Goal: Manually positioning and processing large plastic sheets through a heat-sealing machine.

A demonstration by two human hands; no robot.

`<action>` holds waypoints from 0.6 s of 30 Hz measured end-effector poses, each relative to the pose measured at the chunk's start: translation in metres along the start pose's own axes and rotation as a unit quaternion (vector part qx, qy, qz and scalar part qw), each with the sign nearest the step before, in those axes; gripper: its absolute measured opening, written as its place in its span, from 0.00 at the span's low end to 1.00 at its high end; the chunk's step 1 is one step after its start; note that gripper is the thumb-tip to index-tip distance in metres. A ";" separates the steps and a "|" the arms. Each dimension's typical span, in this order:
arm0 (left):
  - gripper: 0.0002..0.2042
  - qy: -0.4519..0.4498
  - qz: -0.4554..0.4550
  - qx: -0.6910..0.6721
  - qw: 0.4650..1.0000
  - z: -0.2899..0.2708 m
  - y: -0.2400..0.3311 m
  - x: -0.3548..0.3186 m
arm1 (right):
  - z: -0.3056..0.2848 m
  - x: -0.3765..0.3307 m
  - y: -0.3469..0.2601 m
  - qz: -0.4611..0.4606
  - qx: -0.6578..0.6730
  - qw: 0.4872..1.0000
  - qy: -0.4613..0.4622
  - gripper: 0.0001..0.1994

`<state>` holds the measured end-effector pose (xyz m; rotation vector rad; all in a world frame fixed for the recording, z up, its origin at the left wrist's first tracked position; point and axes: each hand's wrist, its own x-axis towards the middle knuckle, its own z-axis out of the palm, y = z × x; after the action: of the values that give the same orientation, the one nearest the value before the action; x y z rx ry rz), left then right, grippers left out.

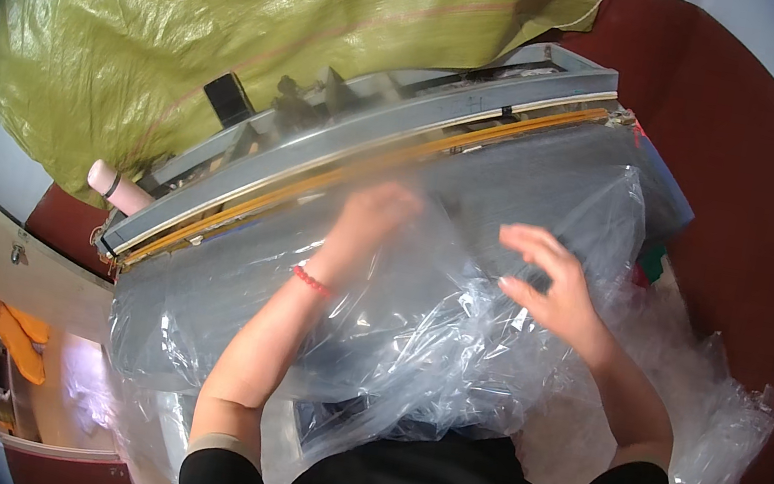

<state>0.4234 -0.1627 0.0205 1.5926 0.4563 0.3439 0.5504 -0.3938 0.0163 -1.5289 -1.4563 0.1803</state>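
Mostly clear, glossy, wrinkly plastic sheeting [445,353]

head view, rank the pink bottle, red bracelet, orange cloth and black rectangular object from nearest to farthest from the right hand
From the right hand:
1. red bracelet, to its left
2. black rectangular object, upper left
3. pink bottle, farther left
4. orange cloth, lower left

Over clear plastic sheeting [453,339], the left hand [377,212] is showing blurred; at its three o'clock, the right hand [552,286] is holding its fingers apart.
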 end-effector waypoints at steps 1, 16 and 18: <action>0.03 0.013 0.019 0.027 0.999 0.000 -0.001 0.001 | 0.005 0.012 0.001 0.062 0.084 0.994 0.030 0.15; 0.06 -0.147 -0.105 0.182 0.967 -0.044 -0.017 -0.020 | -0.012 0.069 0.128 0.268 -0.076 0.953 0.118 0.10; 0.07 -0.154 -0.155 0.180 0.959 -0.073 -0.031 -0.037 | -0.035 0.059 0.154 0.245 -0.363 0.886 0.150 0.08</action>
<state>0.3534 -0.1152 -0.0030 1.8519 0.5364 -0.2391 0.6945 -0.3332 -0.0453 -2.3995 -0.8874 -0.3401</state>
